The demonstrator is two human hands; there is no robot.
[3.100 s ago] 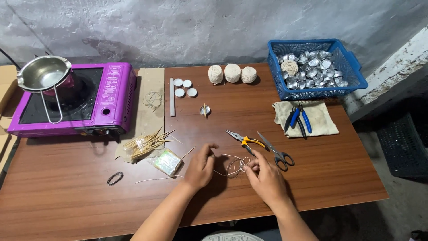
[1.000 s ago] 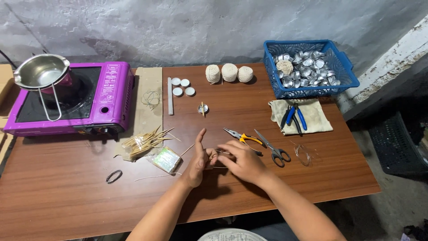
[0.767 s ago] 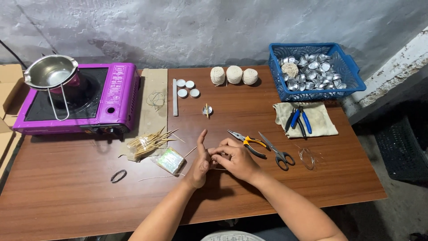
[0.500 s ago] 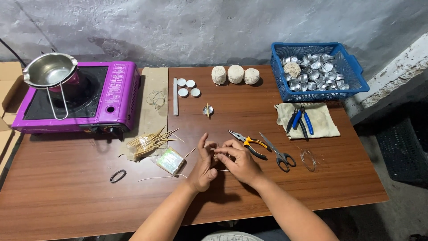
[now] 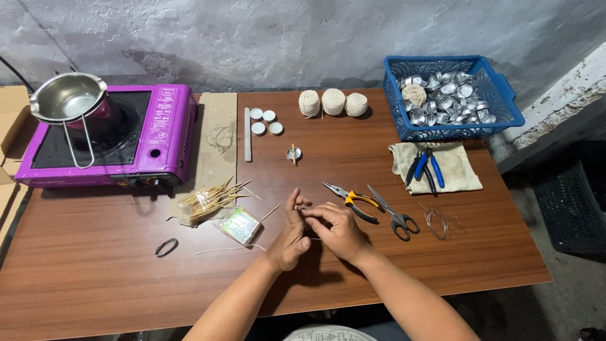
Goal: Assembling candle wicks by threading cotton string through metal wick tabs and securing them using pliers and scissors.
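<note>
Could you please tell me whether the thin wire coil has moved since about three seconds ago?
Yes. The thin wire coil now lies to the right of the scissors; earlier it was to their left.

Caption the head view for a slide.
Both hands, left hand and right hand, meet over a wooden table beside pliers and scissors.

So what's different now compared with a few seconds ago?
The wire coil that lay between the hands now lies on the table right of the scissors. The right hand has closed in against the left hand, pinching a thin strand. Pliers, stove and basket stayed put.
</note>
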